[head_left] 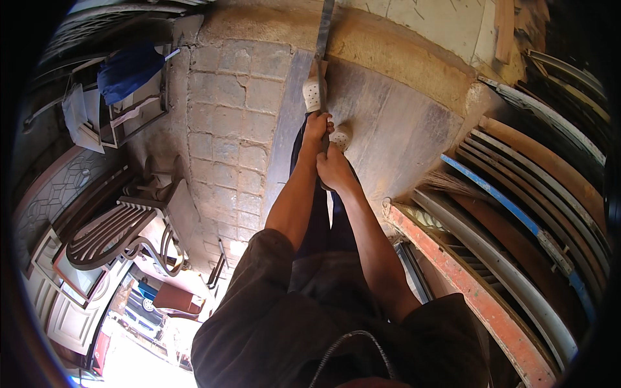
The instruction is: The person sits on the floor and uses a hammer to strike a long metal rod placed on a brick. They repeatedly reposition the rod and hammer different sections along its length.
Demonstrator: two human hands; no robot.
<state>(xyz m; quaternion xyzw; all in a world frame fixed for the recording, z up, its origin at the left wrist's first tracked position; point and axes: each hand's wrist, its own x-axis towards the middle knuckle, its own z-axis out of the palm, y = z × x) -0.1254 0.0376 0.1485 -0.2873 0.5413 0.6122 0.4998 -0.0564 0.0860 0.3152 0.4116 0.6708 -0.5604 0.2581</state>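
My left hand (pixel 316 127) is closed around a long, narrow dark bar (pixel 325 29), which runs away from me to the far edge of the view. Just behind it, nearer my body, my right hand (pixel 333 166) is wrapped round the same bar. Its exact kind I cannot make out. The bar passes over the inner side of my left clog (pixel 312 95), which is cream with holes and stands forward. My right clog (pixel 339 137) shows beside my hands. Both feet are on a grey, wood-grained surface (pixel 394 110).
To the right, several boards and frames lean in a stack, with a blue-edged one (pixel 498 197) and an orange-red beam (pixel 466 284). At left stand a slatted wooden chair (pixel 113 236) and a blue cloth (pixel 131 72) on a frame. Stone tiles (pixel 220 129) and a raised ledge (pixel 394 55) border the surface.
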